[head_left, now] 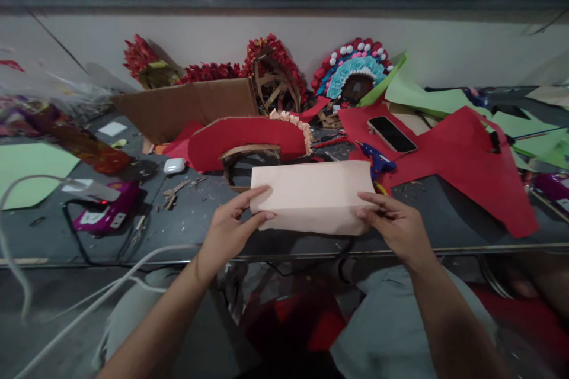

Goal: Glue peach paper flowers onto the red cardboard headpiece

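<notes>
A pale peach sheet of paper (pixel 313 186), creased lengthwise, spans the gap between my two hands above the table's front edge. Its left end is pinched by my left hand (pixel 233 222), thumb below and fingers above. My right hand (pixel 395 225) grips the right end in the same way. Just behind the paper lies a red-covered cardboard arch (pixel 244 136), trimmed along its right side with peach ruffles (pixel 296 124). A blue glue gun (pixel 377 159) rests close to the paper's right end.
A phone (pixel 392 134) lies on red paper (pixel 480 160) at the right. Green sheets (pixel 427 95) sit behind it. To the left are a white earphone case (pixel 174 166) and a purple power strip (pixel 109 210). Cardboard (pixel 186 106) and a decorated arch (pixel 353 68) stand near the wall.
</notes>
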Demonstrator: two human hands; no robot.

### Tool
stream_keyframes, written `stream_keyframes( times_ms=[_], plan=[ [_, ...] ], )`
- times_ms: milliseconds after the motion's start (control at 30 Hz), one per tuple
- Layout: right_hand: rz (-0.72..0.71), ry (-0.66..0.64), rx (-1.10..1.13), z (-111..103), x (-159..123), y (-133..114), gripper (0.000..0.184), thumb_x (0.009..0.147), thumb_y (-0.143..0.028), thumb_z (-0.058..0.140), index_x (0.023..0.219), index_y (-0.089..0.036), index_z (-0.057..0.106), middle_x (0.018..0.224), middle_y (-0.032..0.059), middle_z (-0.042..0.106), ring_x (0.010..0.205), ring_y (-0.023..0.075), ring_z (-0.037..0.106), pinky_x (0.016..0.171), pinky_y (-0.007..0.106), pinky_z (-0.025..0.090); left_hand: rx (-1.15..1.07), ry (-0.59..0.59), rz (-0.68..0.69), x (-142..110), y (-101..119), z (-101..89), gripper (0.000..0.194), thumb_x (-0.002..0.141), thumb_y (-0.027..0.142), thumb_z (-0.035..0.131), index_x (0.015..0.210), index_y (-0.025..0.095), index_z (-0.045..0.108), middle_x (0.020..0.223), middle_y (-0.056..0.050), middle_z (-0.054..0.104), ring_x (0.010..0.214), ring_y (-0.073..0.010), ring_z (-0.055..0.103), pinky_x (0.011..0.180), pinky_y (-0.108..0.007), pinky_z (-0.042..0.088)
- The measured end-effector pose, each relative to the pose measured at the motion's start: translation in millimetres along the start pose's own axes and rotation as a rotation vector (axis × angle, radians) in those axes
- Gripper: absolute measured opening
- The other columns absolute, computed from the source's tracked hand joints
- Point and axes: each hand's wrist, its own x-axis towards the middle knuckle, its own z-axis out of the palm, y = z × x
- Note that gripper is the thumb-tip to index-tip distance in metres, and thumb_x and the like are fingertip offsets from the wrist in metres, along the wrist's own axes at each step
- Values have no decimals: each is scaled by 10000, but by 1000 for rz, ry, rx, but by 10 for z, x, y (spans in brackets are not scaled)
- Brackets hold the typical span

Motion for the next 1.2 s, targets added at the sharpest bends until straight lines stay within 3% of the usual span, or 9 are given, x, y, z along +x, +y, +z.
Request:
stream_keyframes(
  times_ms=[133,267,400,500,600,733,900,1067,1200],
  plan=[
    [-220,66,-139,71,-22,-4,179,716,-327,678,835,-199,718,769,39,717,659,163,647,605,270,532,159,152,199,43,-30,-21,121,770,299,644,830,220,714,870,-42,696,815,-179,631,780,-326,499],
    [-532,124,-268,226,-73,-39,80,782,-211,625,798,-219,703,743,24,673,699,143,622,651,275,509,563,328,465,26,36,68,140,754,262,663,887,242,702,1177,-92,584,1103,-268,518,970,-500,344],
    [-697,117,-386,434,-168,-146,86,776,-175,632,792,-219,704,742,29,591,704,130,565,621,267,479,582,40,725,-95,147,276,252,786,228,628,1037,206,627,1067,-55,664,1018,-198,582,982,-420,373],
    [-794,73,-417,515,-209,-212,112,769,-143,634,809,-217,708,735,27,549,702,125,525,629,269,462,535,-28,835,-147,175,372,183,800,134,586,970,190,626,926,-8,709,875,-142,628,950,-353,408],
    [-795,81,-420,438,-171,-224,137,758,-126,642,820,-227,711,742,19,518,706,123,499,626,270,444,535,12,862,-88,147,336,174,799,106,580,943,191,626,866,1,717,799,-129,639,903,-337,433],
    [-743,193,-463,149,-60,-174,113,733,-152,678,800,-234,719,746,9,487,702,120,476,632,276,417,599,90,880,65,75,181,148,786,114,607,901,203,636,841,9,720,762,-127,640,863,-327,441],
    [-661,285,-464,-117,-14,-87,110,736,-209,685,824,-266,719,743,-5,473,674,111,469,621,271,406,644,169,811,161,-27,-9,140,766,146,635,870,235,663,840,16,728,756,-143,630,875,-348,431],
    [-619,216,-429,-84,-61,-31,79,769,-229,647,807,-257,710,735,6,506,650,116,505,585,267,438,582,303,702,192,-157,-67,60,762,180,637,786,220,675,781,-11,723,705,-154,621,810,-338,458],
    [-653,192,-422,-43,-72,-6,63,784,-220,621,779,-238,681,871,46,584,782,160,583,688,315,501,483,296,602,171,-191,-61,92,803,184,587,808,195,678,794,-42,704,745,-157,629,740,-288,483]
  ],
)
